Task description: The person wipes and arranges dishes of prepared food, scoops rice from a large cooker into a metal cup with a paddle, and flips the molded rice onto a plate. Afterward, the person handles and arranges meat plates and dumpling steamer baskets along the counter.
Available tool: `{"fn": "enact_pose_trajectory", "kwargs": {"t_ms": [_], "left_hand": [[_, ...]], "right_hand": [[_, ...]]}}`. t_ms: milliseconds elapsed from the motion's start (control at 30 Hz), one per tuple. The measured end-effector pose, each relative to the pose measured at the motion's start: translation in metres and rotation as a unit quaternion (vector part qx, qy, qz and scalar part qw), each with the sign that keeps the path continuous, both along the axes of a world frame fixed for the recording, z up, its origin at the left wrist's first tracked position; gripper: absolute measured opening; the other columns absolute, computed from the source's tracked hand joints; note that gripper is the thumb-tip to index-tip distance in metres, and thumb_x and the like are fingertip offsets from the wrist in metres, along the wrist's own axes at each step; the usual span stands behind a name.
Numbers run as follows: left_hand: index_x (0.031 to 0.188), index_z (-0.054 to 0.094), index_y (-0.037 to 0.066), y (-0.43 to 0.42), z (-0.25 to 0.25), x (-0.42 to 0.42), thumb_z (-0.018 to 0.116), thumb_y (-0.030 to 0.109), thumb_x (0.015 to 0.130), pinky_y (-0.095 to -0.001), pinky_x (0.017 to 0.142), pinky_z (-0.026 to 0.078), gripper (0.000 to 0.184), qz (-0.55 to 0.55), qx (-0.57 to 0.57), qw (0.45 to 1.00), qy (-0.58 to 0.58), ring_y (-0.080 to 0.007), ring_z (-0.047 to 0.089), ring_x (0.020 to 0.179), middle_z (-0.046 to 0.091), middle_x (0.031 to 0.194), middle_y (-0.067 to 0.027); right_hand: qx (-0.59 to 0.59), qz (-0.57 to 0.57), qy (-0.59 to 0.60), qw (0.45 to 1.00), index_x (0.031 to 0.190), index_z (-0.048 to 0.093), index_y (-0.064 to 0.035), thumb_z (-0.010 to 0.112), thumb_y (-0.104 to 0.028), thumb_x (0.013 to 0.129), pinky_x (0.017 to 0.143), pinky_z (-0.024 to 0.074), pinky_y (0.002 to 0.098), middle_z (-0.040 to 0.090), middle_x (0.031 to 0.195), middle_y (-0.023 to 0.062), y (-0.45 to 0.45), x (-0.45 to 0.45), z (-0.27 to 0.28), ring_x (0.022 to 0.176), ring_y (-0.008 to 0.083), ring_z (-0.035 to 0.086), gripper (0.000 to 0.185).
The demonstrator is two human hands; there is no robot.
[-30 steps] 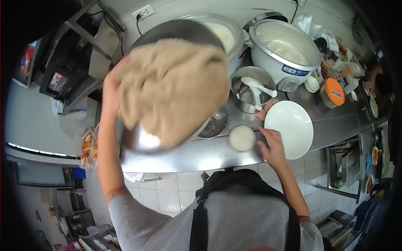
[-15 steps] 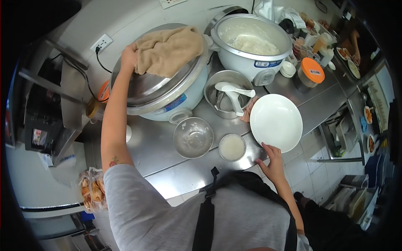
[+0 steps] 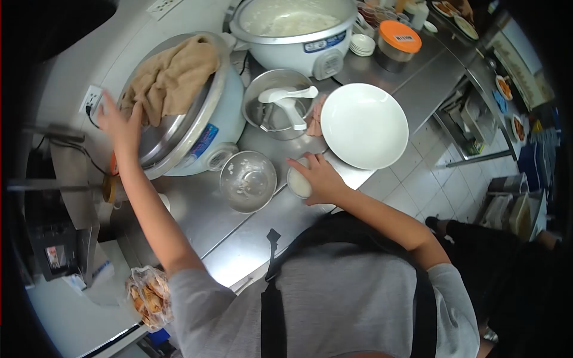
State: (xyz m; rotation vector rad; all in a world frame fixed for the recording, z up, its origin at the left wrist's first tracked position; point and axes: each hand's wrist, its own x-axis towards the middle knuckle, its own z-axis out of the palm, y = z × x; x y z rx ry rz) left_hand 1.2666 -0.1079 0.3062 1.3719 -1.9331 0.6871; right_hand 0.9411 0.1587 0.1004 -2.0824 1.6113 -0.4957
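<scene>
My left hand (image 3: 122,125) is spread open at the left edge of a lidded rice cooker (image 3: 224,110), beside the brown cloth (image 3: 173,77) lying on its steel lid (image 3: 161,140). My right hand (image 3: 322,179) is closed round a small bowl of white rice (image 3: 298,182) near the counter's front edge. An emptied metal bowl with rice bits (image 3: 248,182) sits just left of it. Behind stands a steel pot (image 3: 253,89) holding white ladles (image 3: 289,104). The large white plate (image 3: 364,126) lies to the right, with a pinkish cloth (image 3: 315,119) at its left edge.
An open rice cooker (image 3: 286,56) with rice stands at the back. Small white dishes (image 3: 362,45) and an orange-lidded container (image 3: 399,45) are to its right. A bag of bread (image 3: 149,295) is lower left. Another person's dark-clothed leg (image 3: 483,238) shows at the right.
The lid with the brown cloth came down onto the left cooker, and my left hand let go of the cloth. My right hand moved left from beside the plate and took hold of the rice bowl.
</scene>
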Motion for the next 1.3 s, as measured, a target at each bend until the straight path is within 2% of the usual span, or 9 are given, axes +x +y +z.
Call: {"fn": "enact_pose_trajectory", "kwargs": {"t_ms": [133, 200, 300, 367, 533, 633, 700, 967, 1300], "left_hand": [[0.109, 0.058, 0.000, 0.177, -0.048, -0.113, 0.053, 0.011, 0.094, -0.0340, 0.086, 0.044, 0.020, -0.202, 0.047, 0.888, 0.411, -0.0211, 0.057, 0.093, 0.058, 0.103, -0.0117], [0.103, 0.060, 0.002, 0.234, -0.117, -0.152, 0.053, 0.015, 0.095, -0.0327, 0.085, 0.046, 0.017, -0.294, 0.185, 0.844, 0.408, -0.0192, 0.057, 0.093, 0.059, 0.102, -0.0078], [0.139, 0.039, 0.006, 0.268, -0.153, -0.235, 0.052, 0.040, 0.095, -0.0422, 0.101, 0.039, 0.057, -0.255, 0.547, 0.420, 0.678, -0.0248, 0.043, 0.124, 0.042, 0.136, -0.0115], [0.142, 0.034, 0.008, 0.239, -0.157, -0.264, 0.053, 0.049, 0.093, -0.0468, 0.104, 0.037, 0.067, -0.278, 0.682, -0.063, 0.674, -0.0283, 0.042, 0.128, 0.042, 0.139, -0.0131], [0.140, 0.040, 0.009, 0.212, -0.169, -0.330, 0.062, 0.049, 0.085, -0.0459, 0.105, 0.037, 0.071, -0.306, 0.679, 0.168, 0.646, -0.0288, 0.044, 0.129, 0.045, 0.139, -0.0135], [0.136, 0.047, 0.011, 0.199, -0.207, -0.357, 0.075, 0.039, 0.075, -0.0434, 0.101, 0.041, 0.074, -0.400, 0.488, 0.695, 0.346, -0.0287, 0.047, 0.124, 0.049, 0.133, -0.0149], [0.134, 0.050, 0.020, 0.211, -0.218, -0.369, 0.085, 0.035, 0.057, -0.0457, 0.093, 0.044, 0.086, -0.387, 0.409, 0.793, 0.231, -0.0347, 0.048, 0.114, 0.047, 0.125, -0.0208], [0.121, 0.055, 0.001, 0.262, -0.238, -0.372, 0.068, 0.016, 0.072, -0.0455, 0.103, 0.036, 0.053, -0.297, 0.220, 0.927, -0.064, -0.0350, 0.049, 0.115, 0.052, 0.119, -0.0207], [0.079, 0.067, 0.004, 0.238, -0.230, -0.386, 0.058, 0.005, 0.072, -0.0353, 0.088, 0.049, 0.011, -0.285, 0.376, 0.875, -0.108, -0.0263, 0.063, 0.091, 0.067, 0.085, -0.0096]], "right_hand": [[0.009, -0.046, -0.033, 0.998, 0.145, 0.027, -0.0218, 0.084, -0.025, 0.044, 0.094, 0.0427, 0.0467, 0.041, 0.126, 0.0259, 0.008, -0.019, 0.020, 0.109, 0.0428, 0.044, 0.116], [0.001, -0.104, -0.035, 0.994, 0.146, 0.025, -0.0226, 0.084, -0.027, 0.045, 0.096, 0.0418, 0.0478, 0.040, 0.127, 0.0271, 0.012, -0.040, 0.045, 0.111, 0.0444, 0.044, 0.118], [-0.039, -0.166, -0.048, 0.984, 0.148, 0.022, -0.0238, 0.084, -0.029, 0.046, 0.099, 0.0397, 0.0492, 0.039, 0.129, 0.0295, 0.016, -0.078, 0.083, 0.115, 0.0464, 0.042, 0.120], [-0.064, -0.183, -0.077, 0.978, 0.149, 0.021, -0.0238, 0.085, -0.030, 0.047, 0.102, 0.0380, 0.0497, 0.037, 0.132, 0.0308, 0.021, -0.091, 0.084, 0.120, 0.0472, 0.040, 0.121], [-0.127, -0.218, -0.110, 0.961, 0.150, 0.019, -0.0182, 0.087, -0.039, 0.053, 0.105, 0.0330, 0.0487, 0.032, 0.139, 0.0321, 0.030, -0.145, 0.065, 0.129, 0.0473, 0.033, 0.121], [-0.148, -0.278, -0.094, 0.945, 0.139, 0.043, -0.0121, 0.080, -0.036, 0.067, 0.104, 0.0345, 0.0452, 0.046, 0.131, 0.0264, 0.044, -0.189, 0.047, 0.122, 0.0417, 0.043, 0.084], [-0.103, -0.262, -0.112, 0.953, 0.127, 0.057, -0.0088, 0.075, -0.029, 0.075, 0.102, 0.0375, 0.0429, 0.055, 0.123, 0.0218, 0.047, -0.215, 0.026, 0.116, 0.0378, 0.049, 0.059], [-0.109, -0.088, 0.031, 0.990, 0.096, 0.067, -0.0016, 0.064, -0.008, 0.077, 0.084, 0.0497, 0.0378, 0.062, 0.103, 0.0153, 0.005, -0.207, -0.016, 0.097, 0.0306, 0.059, 0.020], [-0.002, 0.067, 0.308, 0.949, 0.073, 0.071, -0.0083, 0.065, -0.016, 0.070, 0.064, 0.0535, 0.0369, 0.069, 0.073, 0.0121, -0.052, -0.187, 0.011, 0.071, 0.0279, 0.069, 0.010]]}}
